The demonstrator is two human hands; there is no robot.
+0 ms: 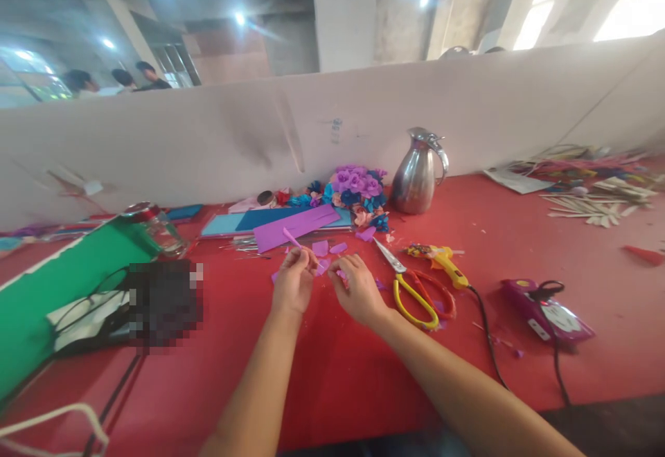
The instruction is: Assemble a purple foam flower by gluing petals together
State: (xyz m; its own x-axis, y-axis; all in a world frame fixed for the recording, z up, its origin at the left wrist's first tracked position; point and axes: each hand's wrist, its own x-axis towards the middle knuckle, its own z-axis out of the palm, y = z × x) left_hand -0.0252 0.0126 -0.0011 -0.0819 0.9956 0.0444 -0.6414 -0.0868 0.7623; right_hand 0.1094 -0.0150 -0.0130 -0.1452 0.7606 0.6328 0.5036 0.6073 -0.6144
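Near the middle of the red table, my left hand is closed round a narrow purple paper strip whose tip points up and left. Just to its right, my right hand has its fingers bent together; what they hold, if anything, is hidden. Small purple paper pieces lie beyond and between the hands. Behind them a flat purple paper sheet rests over blue sheets. Scissors with yellow and red handles lie to the right, blades partly apart.
A steel jug stands behind, beside paper flowers. On the right are a yellow glue gun and a corded purple power box. A glass jar and a dark, blurred-out object are on the left.
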